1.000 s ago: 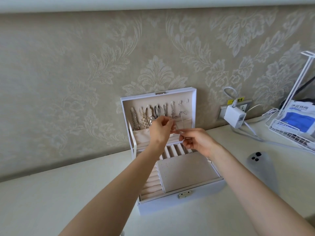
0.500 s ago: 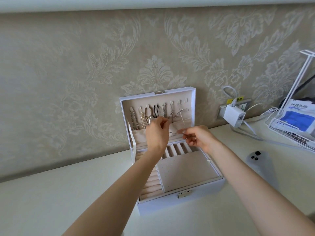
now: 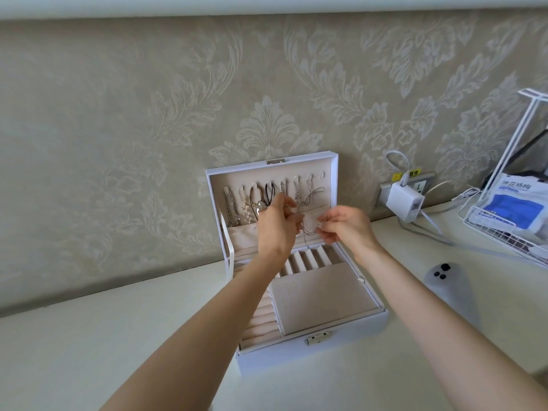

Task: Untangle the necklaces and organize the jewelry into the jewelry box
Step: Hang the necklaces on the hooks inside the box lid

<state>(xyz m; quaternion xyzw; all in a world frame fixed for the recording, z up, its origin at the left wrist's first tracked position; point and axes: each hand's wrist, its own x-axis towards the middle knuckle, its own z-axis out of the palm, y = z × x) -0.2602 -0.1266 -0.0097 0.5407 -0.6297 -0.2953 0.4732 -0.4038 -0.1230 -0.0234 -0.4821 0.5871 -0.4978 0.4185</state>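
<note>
Charger (image 3: pixel 404 200), phone (image 3: pixel 443 289) near jewelry box (image 3: pixel 281 358) — necklace (image 3: pixel 307 231) above.

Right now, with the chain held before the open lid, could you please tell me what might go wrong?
One: the thin chain hangs bunched between the left hand and the right hand, so pulling them apart may tighten a knot. Two: the left hand is right in front of the hung necklaces in the jewelry box lid and could knock or snag them off their hooks.

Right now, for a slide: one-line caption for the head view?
Left hand and right hand hold a chain over the open jewelry box; necklaces hang in its lid.
</note>
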